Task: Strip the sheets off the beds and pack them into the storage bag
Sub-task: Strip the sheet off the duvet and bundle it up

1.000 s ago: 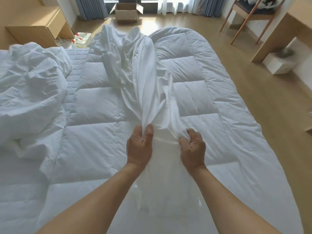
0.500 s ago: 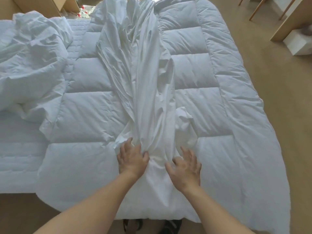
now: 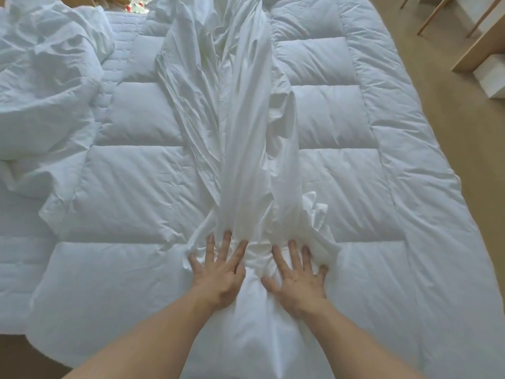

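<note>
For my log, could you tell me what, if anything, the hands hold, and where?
Nothing is held: the left hand and right hand press flat on the sheet's near end.

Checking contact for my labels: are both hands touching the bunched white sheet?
Touching. The head view shows the left hand and right hand pressed flat, fingers spread, on the sheet.

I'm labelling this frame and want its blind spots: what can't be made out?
Head view only:
- Storage bag: nowhere in frame.
- Sheet: far end cut off by top edge.
- Crumpled bedding: cut off by left edge.
- Red-and-white items: too small, clipped by top edge.
- Wooden legs: upper part cut off by top edge.
</note>
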`<state>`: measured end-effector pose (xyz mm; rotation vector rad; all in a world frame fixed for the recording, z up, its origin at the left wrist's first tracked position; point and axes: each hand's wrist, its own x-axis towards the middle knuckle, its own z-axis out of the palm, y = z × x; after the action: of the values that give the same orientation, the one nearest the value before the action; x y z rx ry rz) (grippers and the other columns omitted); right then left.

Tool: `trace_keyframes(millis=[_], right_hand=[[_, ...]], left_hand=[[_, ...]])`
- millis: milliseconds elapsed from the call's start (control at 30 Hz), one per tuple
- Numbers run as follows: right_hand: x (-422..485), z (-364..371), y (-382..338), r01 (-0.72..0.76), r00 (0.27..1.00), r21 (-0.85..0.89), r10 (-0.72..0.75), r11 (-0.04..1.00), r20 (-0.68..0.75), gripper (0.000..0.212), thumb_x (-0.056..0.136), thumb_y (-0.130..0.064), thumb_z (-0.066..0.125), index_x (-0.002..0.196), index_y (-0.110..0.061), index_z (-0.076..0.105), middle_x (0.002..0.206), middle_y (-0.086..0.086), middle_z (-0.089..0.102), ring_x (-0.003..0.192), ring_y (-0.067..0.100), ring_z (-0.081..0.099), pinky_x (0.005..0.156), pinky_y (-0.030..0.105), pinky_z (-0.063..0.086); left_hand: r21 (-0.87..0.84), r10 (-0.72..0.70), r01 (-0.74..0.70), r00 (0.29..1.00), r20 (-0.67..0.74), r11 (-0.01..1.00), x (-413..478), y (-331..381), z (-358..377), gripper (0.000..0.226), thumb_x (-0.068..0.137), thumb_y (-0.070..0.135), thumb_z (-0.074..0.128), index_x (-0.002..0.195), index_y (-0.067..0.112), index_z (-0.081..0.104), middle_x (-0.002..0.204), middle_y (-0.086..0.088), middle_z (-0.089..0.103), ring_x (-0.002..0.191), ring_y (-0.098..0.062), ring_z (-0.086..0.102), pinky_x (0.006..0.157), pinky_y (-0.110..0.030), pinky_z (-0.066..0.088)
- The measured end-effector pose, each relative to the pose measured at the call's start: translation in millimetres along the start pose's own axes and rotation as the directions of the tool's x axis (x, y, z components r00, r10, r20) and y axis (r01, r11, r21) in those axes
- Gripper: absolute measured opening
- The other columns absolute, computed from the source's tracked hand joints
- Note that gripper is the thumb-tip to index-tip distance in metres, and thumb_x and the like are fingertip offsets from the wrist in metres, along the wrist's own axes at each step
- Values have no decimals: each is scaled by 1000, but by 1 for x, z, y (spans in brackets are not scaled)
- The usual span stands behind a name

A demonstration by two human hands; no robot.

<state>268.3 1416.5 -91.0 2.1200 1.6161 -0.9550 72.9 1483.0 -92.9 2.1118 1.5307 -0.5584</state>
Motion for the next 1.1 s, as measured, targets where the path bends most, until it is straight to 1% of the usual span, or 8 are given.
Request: trace_keyframes(millis=[233, 300, 400, 533, 633, 800, 967, 1100], right_hand=[[18, -26, -9, -51, 983, 9, 49, 999, 179, 81, 88, -78, 29, 152, -52, -13, 163, -6, -28, 151, 27, -18, 114, 69, 7], [19, -60, -16, -28, 971, 22, 22, 999, 239, 79, 87, -71, 44, 156, -44, 15, 167, 4, 5, 152, 30, 12, 116, 54, 26], [26, -124, -37, -9, 998, 99, 16, 995, -69, 37, 90, -56, 48, 98, -28, 71, 107, 1, 70, 105, 25, 64, 82, 34, 49], [71, -186, -57, 35, 833, 355, 169, 934, -527, 42, 91, -47, 57, 126, -23, 62, 123, 2, 61, 120, 26, 52, 95, 39, 41], [124, -220, -58, 14, 846, 493, 253, 870, -470, 84, 85, -60, 63, 151, -18, 32, 154, 8, 33, 142, 30, 28, 111, 45, 29], [207, -257, -42, -46, 862, 588, 329, 808, -385, 128, 67, -77, 70, 158, -19, 2, 165, 11, 0, 152, 33, 4, 116, 53, 21], [263, -270, -62, 110, 907, 892, 322, 439, -271, 148, 55, -65, 87, 158, -18, -7, 164, 15, 7, 149, 32, 20, 119, 46, 24], [280, -264, -85, 133, 930, 872, 246, 470, -275, 134, 63, -45, 89, 157, -12, -2, 149, 11, 43, 135, 30, 46, 109, 38, 39]], left_hand=[[-63, 102, -84, 912, 398, 994, 42, -1, -39, 59, 98, 55, 17, 151, 46, -9, 160, 9, -25, 146, -39, -23, 108, -75, -3], [-89, 181, -158, 888, 423, 983, 47, -1, -67, 58, 98, 50, 26, 154, 33, 21, 164, -6, 8, 150, -38, 3, 115, -58, 14], [-260, 94, -64, 990, 103, 963, 58, -2, -114, 34, 90, 46, 44, 82, 20, 64, 90, -1, 64, 97, -29, 61, 73, -32, 42], [-464, -157, 29, 959, -238, 885, 104, -6, -169, 27, 90, 47, 48, 91, 24, 61, 104, -6, 66, 100, -31, 60, 79, -36, 47], [-648, -356, 102, 893, -274, 755, 156, -17, -200, 65, 89, 50, 55, 141, 13, 43, 141, -16, 44, 129, -36, 43, 103, -44, 37], [-819, -538, 138, 811, -229, 557, 238, -37, -227, 92, 84, 55, 65, 149, 5, 25, 151, -20, 31, 137, -38, 35, 109, -44, 33], [-946, -661, 57, 728, -180, 320, 287, -28, -241, 107, 72, 61, 74, 149, 5, 25, 150, -15, 36, 136, -33, 40, 112, -44, 35], [-952, -516, -66, 828, -219, 299, 291, 2, -243, 92, 75, 57, 76, 139, 0, 40, 138, -13, 53, 126, -27, 53, 108, -37, 41]])
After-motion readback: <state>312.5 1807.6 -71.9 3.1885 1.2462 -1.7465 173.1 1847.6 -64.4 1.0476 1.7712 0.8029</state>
